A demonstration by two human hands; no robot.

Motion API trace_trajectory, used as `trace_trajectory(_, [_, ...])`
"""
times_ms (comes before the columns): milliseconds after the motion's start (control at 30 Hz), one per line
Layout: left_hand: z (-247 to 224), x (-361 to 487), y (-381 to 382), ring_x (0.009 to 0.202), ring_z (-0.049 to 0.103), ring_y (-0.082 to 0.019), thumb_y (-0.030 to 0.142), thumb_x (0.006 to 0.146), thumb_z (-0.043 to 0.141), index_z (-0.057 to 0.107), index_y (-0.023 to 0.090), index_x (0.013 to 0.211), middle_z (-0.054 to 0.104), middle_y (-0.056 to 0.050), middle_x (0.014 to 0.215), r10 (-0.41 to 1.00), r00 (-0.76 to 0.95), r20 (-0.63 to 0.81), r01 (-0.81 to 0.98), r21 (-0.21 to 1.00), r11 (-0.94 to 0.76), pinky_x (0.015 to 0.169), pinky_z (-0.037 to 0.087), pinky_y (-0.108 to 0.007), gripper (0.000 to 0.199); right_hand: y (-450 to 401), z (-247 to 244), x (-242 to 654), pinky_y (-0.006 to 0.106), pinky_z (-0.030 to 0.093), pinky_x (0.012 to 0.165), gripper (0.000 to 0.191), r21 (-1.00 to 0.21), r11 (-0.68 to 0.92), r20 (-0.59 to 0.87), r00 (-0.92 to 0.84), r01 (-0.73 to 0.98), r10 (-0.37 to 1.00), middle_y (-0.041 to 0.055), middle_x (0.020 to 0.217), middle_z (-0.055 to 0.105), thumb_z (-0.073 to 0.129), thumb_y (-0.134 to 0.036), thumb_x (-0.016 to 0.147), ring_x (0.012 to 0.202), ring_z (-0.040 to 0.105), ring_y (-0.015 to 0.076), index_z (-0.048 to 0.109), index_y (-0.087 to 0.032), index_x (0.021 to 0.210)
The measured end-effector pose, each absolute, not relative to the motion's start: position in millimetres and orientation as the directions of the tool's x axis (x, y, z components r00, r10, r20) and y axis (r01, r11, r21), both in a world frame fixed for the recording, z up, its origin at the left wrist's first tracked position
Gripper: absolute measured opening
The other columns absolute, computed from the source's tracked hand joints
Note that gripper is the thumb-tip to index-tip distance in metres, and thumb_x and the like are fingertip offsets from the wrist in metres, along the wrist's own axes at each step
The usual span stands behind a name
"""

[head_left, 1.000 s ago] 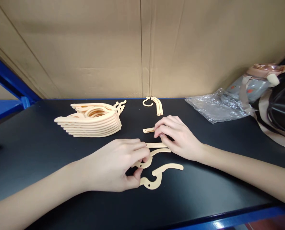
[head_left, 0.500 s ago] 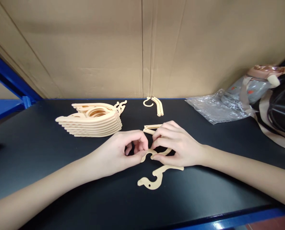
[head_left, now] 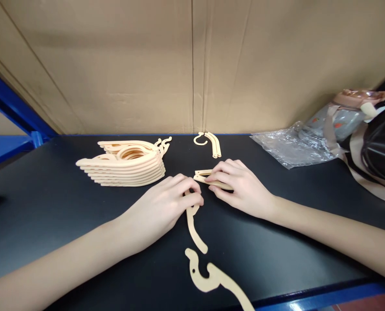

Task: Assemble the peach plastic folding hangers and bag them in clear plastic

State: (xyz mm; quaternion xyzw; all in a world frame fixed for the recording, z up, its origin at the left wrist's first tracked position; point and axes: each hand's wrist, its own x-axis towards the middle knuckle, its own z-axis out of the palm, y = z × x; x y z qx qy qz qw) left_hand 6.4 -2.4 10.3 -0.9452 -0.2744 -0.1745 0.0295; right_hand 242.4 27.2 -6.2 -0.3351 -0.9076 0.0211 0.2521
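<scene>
My left hand (head_left: 169, 203) is closed over the upper end of a cream curved hanger piece (head_left: 192, 229). The rest of that piece hangs out below my fingers, toward me. My right hand (head_left: 239, 183) pinches one of two slim cream hanger arms (head_left: 225, 186) just behind it; its fingers hide much of the pair. In front of both hands, apart from them, a second cream hook-shaped hanger piece (head_left: 203, 283) lies on the black tabletop (head_left: 140, 276), near the edge.
To the left lies a stack of folded cream hangers (head_left: 127, 172). At the back are a small loose hook (head_left: 200, 139) and curved hanger arms (head_left: 214, 144). Clear plastic wrap (head_left: 283, 144), a strapped bottle (head_left: 341, 114) and a black bag (head_left: 383, 147) occupy the right. Cardboard (head_left: 147, 65) stands behind.
My right hand has left the curved piece and moved back onto a slim hanger arm. The piece under my left hand has swung round toward me. The hook-shaped front piece has slid nearer and turned.
</scene>
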Motion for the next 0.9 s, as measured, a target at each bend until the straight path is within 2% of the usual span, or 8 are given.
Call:
trace_trajectory(100, [10,7,-5,0.083,0.061,-0.018,0.007,0.095,0.044,0.066,0.018,0.101,0.066,-0.004,0.102,0.562,0.717,0.414,0.621,-0.012,-0.784,0.067,0.045,-0.027,0.026,28,-6,241,0.036,0.039,0.082,0.018,-0.201,0.792,0.437,-0.671,0.576,0.599,0.0045,0.099,0.068,0.054,-0.02,0.095,0.09,0.057,0.0193,0.07,-0.017,0.105])
trace_trajectory(167, [12,8,-8,0.072,0.062,-0.018,0.02,0.098,0.049,0.067,0.015,0.1,0.067,-0.004,0.091,0.627,0.656,0.419,0.713,-0.073,-0.698,0.055,0.043,-0.027,0.019,28,-5,241,0.036,0.039,0.082,0.019,-0.219,0.783,0.427,-0.664,0.583,0.614,0.0045,0.102,0.068,0.055,-0.02,0.095,0.091,0.057,0.0193,0.068,-0.017,0.108])
trace_trajectory(300, [14,10,-15,0.063,0.064,-0.02,0.045,0.09,0.064,0.071,0.016,0.095,0.068,-0.004,0.083,0.672,0.615,0.411,0.778,-0.178,-0.603,0.045,0.036,-0.028,0.031,28,-5,241,0.037,0.041,0.085,0.018,-0.272,0.743,0.397,-0.632,0.611,0.665,0.0045,0.102,0.068,0.058,-0.023,0.093,0.091,0.057,0.0198,0.068,-0.018,0.107])
trace_trajectory(433, [13,11,-18,0.065,0.065,-0.019,0.034,0.086,0.068,0.072,0.018,0.093,0.07,-0.003,0.09,0.673,0.624,0.397,0.771,-0.178,-0.611,0.048,0.04,-0.028,0.018,28,-4,242,0.038,0.043,0.087,0.014,-0.295,0.744,0.357,-0.654,0.599,0.667,0.0065,0.103,0.065,0.057,-0.025,0.093,0.095,0.054,0.0215,0.068,-0.018,0.099])
trace_trajectory(500, [14,12,-18,0.067,0.065,-0.018,0.02,0.085,0.063,0.07,0.017,0.09,0.07,-0.003,0.09,0.676,0.63,0.382,0.764,-0.151,-0.627,0.05,0.041,-0.027,0.009,28,-3,241,0.039,0.043,0.088,0.012,-0.296,0.743,0.35,-0.656,0.6,0.669,0.0062,0.1,0.064,0.059,-0.027,0.091,0.094,0.053,0.0215,0.066,-0.018,0.093])
trace_trajectory(567, [15,13,-17,0.064,0.062,-0.017,0.012,0.082,0.057,0.067,0.016,0.089,0.069,-0.002,0.086,0.691,0.626,0.361,0.765,-0.112,-0.634,0.049,0.041,-0.026,0.013,27,-3,240,0.039,0.043,0.087,0.011,-0.3,0.74,0.346,-0.654,0.603,0.673,0.0054,0.097,0.063,0.062,-0.029,0.089,0.092,0.053,0.0212,0.064,-0.019,0.088])
trace_trajectory(733, [15,15,-15,0.062,0.06,-0.018,0.019,0.083,0.061,0.062,0.013,0.098,0.067,-0.003,0.087,0.736,0.565,0.373,0.805,-0.055,-0.591,0.047,0.041,-0.027,0.017,28,-3,242,0.039,0.041,0.087,0.02,-0.328,0.734,0.335,-0.653,0.595,0.679,0.0041,0.097,0.062,0.068,-0.035,0.085,0.093,0.052,0.0206,0.057,-0.019,0.079])
trace_trajectory(900, [15,15,-22,0.071,0.063,-0.024,0.022,0.084,0.06,0.062,0.011,0.088,0.061,-0.007,0.08,0.728,0.557,0.399,0.827,-0.181,-0.533,0.051,0.044,-0.03,0.012,35,0,248,0.04,0.038,0.095,0.021,-0.42,0.752,0.261,-0.726,0.508,0.636,0.0037,0.108,0.062,0.071,-0.04,0.084,0.104,0.051,0.0213,0.061,-0.021,0.082])
